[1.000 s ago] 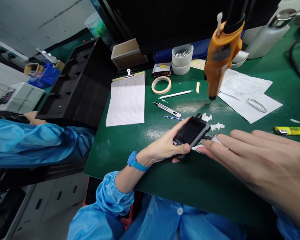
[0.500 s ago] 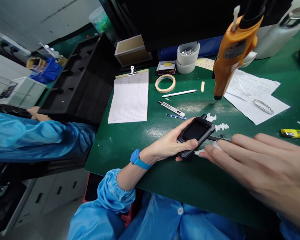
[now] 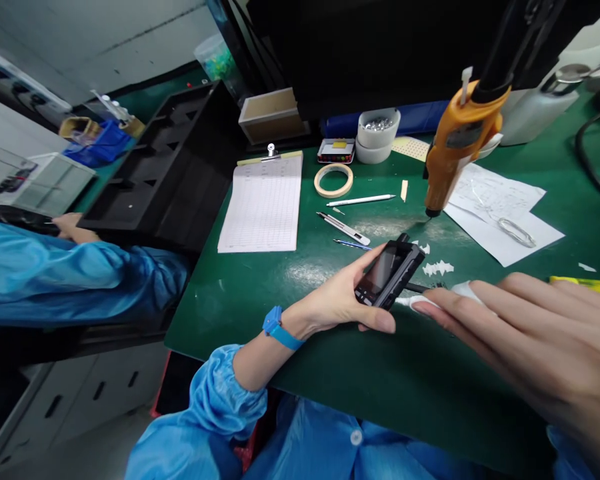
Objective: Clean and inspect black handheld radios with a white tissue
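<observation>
My left hand (image 3: 347, 297) grips a black handheld device (image 3: 391, 272) with a dark screen, tilted up on its edge above the green mat (image 3: 260, 293). My right hand (image 3: 525, 340) lies close to the camera with fingers stretched out; its fingertips press a small white piece (image 3: 411, 301) on the mat right beside the device. A thin black antenna stub (image 3: 420, 288) pokes out between the device and my fingers. White jagged paper scraps (image 3: 438, 268) lie just behind.
An orange electric screwdriver (image 3: 455, 143) hangs over the mat. Clipboard (image 3: 263, 203), tape roll (image 3: 334, 179), white pen (image 3: 361, 199), utility knife (image 3: 343, 228), screw cup (image 3: 378, 127), papers (image 3: 500, 207) and a yellow tool (image 3: 585, 285) lie around. Another person's blue sleeve (image 3: 70, 273) is at left.
My left hand has tipped the black device from lying nearly flat up onto its edge. The right fingertips stay on the white piece. The view has shifted slightly.
</observation>
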Tool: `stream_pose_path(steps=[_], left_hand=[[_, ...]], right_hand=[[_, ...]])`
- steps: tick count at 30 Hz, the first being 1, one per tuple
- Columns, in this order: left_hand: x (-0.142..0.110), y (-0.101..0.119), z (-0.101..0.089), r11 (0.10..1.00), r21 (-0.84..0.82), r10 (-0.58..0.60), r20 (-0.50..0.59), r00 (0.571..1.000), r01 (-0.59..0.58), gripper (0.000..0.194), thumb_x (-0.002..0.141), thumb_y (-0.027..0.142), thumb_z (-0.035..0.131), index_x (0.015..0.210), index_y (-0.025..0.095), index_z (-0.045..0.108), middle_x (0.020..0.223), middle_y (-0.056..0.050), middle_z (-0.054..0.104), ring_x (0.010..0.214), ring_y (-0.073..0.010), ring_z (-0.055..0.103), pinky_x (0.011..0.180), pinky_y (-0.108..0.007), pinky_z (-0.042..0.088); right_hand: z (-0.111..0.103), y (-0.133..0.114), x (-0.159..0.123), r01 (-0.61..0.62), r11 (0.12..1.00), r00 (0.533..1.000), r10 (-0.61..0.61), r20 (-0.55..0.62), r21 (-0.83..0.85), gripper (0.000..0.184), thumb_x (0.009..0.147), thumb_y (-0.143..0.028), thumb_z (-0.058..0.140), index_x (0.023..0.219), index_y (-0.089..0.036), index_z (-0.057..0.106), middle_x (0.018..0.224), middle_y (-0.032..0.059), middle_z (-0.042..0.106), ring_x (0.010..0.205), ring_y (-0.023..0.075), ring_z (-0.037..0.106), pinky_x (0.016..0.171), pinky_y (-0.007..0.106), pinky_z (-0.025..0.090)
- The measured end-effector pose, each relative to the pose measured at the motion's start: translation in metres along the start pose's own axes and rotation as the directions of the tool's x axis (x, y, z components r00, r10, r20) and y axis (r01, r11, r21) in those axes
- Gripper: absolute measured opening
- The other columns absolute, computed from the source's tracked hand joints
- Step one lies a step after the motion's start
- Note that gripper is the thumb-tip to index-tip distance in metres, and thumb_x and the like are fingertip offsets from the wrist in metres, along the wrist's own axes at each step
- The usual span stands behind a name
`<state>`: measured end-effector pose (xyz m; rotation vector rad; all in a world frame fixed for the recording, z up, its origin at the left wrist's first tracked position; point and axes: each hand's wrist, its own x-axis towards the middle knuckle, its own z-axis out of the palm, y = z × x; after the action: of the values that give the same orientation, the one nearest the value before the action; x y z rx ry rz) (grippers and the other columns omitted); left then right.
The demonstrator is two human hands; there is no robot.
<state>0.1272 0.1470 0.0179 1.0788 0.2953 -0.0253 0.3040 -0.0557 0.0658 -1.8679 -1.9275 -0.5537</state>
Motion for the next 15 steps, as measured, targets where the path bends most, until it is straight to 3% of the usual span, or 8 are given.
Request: stream_pose_path(steps=[2, 4, 5, 6, 8, 10, 13, 15], left_hand=[[0.0, 0.003, 0.002, 0.997, 0.072, 0.018, -0.018, 1.0, -0.017, 0.129, 0.068, 0.034, 0.114, 0.179, 0.03, 0.05, 0.134, -0.009, 0.075, 0.104, -0.0227, 0.074, 0.092, -0.034, 0.063], [0.001, 0.005, 0.004, 0.992, 0.117, 0.045, -0.059, 0.997, -0.038, 0.124, 0.065, 0.024, 0.111, 0.176, 0.026, 0.055, 0.152, -0.012, 0.072, 0.134, -0.0322, 0.071, 0.11, -0.04, 0.061], [0.001, 0.006, 0.006, 0.991, 0.13, 0.05, -0.079, 0.996, -0.04, 0.123, 0.063, 0.022, 0.109, 0.174, 0.024, 0.056, 0.153, -0.013, 0.073, 0.138, -0.0338, 0.069, 0.112, -0.039, 0.061], [0.002, 0.006, 0.007, 0.99, 0.14, 0.039, -0.092, 0.995, -0.026, 0.122, 0.062, 0.021, 0.108, 0.173, 0.023, 0.057, 0.149, -0.013, 0.075, 0.132, -0.0325, 0.072, 0.106, -0.037, 0.063], [0.002, 0.007, 0.009, 0.988, 0.151, -0.003, -0.1, 0.995, 0.018, 0.12, 0.064, 0.02, 0.104, 0.174, 0.023, 0.056, 0.13, -0.01, 0.079, 0.094, -0.0218, 0.075, 0.078, -0.028, 0.063], [0.001, 0.007, 0.013, 0.984, 0.149, -0.084, -0.073, 0.994, 0.094, 0.125, 0.069, 0.019, 0.098, 0.182, 0.025, 0.044, 0.105, -0.002, 0.076, 0.057, -0.009, 0.056, 0.051, -0.021, 0.047], [-0.003, 0.004, 0.017, 0.978, 0.158, -0.121, -0.127, 0.985, 0.14, 0.13, 0.072, 0.019, 0.091, 0.186, 0.018, 0.03, 0.083, 0.006, 0.067, 0.049, -0.0064, 0.043, 0.043, -0.018, 0.036], [-0.004, -0.001, 0.016, 0.973, 0.185, -0.11, -0.147, 0.983, 0.137, 0.128, 0.076, 0.023, 0.088, 0.187, 0.019, 0.025, 0.079, 0.007, 0.066, 0.05, -0.0067, 0.04, 0.044, -0.018, 0.036]], right_hand=[[-0.001, -0.003, 0.011, 0.134, 0.988, 0.991, -0.133, 0.02, -0.075, 0.058, 0.127, -0.038, 0.04, 0.079, -0.023, 0.068, 0.071, 0.0024, 0.055, 0.066, 0.0199, 0.046, 0.064, 0.039, 0.033], [-0.003, -0.004, 0.02, 0.193, 0.975, 0.981, -0.194, 0.001, -0.112, 0.056, 0.126, -0.03, 0.044, 0.075, -0.023, 0.069, 0.069, 0.0023, 0.054, 0.066, 0.0202, 0.045, 0.063, 0.039, 0.032], [-0.004, -0.004, 0.023, 0.198, 0.972, 0.98, -0.201, -0.012, -0.126, 0.055, 0.125, -0.027, 0.049, 0.074, -0.022, 0.069, 0.067, 0.0017, 0.053, 0.066, 0.0202, 0.043, 0.063, 0.039, 0.031], [-0.005, -0.005, 0.025, 0.204, 0.969, 0.978, -0.209, -0.018, -0.141, 0.052, 0.123, -0.024, 0.054, 0.074, -0.022, 0.07, 0.066, 0.0008, 0.052, 0.066, 0.02, 0.042, 0.062, 0.039, 0.031], [-0.008, -0.007, 0.027, 0.21, 0.963, 0.976, -0.215, -0.015, -0.169, 0.044, 0.12, -0.02, 0.062, 0.077, -0.021, 0.073, 0.066, -0.0005, 0.056, 0.067, 0.0193, 0.044, 0.063, 0.038, 0.032], [-0.01, -0.013, 0.026, 0.191, 0.966, 0.98, -0.198, -0.021, -0.175, 0.037, 0.118, -0.02, 0.066, 0.083, -0.021, 0.075, 0.071, -0.001, 0.063, 0.07, 0.0187, 0.048, 0.065, 0.037, 0.034], [-0.009, -0.023, 0.02, 0.096, 0.982, 0.994, -0.104, -0.042, -0.162, 0.035, 0.118, -0.018, 0.066, 0.084, -0.019, 0.072, 0.075, -0.0002, 0.066, 0.073, 0.0189, 0.051, 0.068, 0.038, 0.034], [-0.005, -0.026, 0.017, 0.091, 0.983, 0.995, -0.097, -0.033, -0.161, 0.039, 0.122, -0.02, 0.06, 0.084, -0.019, 0.07, 0.073, -0.0013, 0.061, 0.07, 0.0179, 0.049, 0.067, 0.039, 0.031]])
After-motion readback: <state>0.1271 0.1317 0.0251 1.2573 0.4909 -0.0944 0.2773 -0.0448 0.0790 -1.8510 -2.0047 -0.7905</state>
